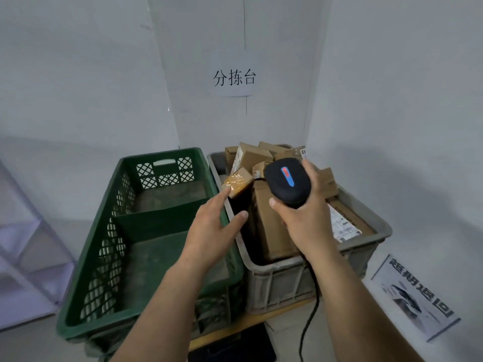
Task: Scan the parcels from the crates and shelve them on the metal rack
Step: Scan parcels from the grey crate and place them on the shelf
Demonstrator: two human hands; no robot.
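Brown cardboard fills the grey crate (282, 283) at centre right, but much of the heap is hidden. Your right hand (303, 212) and the scanner (286, 182) cover its middle, and the parcels at the back overlap so that their edges are hard to separate. The printing on the white labels is too small to read. At the far left edge a pale frame (23, 244) is cut off and blurred, and you cannot tell what it is.

The small parcel (236, 184) sits at the upper left of the heap, tilted against the crate's near left wall. It is a flat block wrapped in glossy amber tape that catches the light.

Your left hand (214, 226) reaches toward it with fingers straight and spread wide. The forefinger tip is at the parcel's lower left corner and the thumb is held apart below it. Your right hand is wrapped round the scanner's handle. The scanner is matt black and rounded, with a red and blue strip on top. Its black cable (312, 309) hangs to the bottom of the frame.

Below the scanner a tall plain carton (271, 226) stands upright. The green crate (104, 244) at centre left has lattice plastic walls and a dusty floor. A paper sign (234, 78) hangs on the wall at upper centre. A printed sheet (415, 296) lies at lower right.
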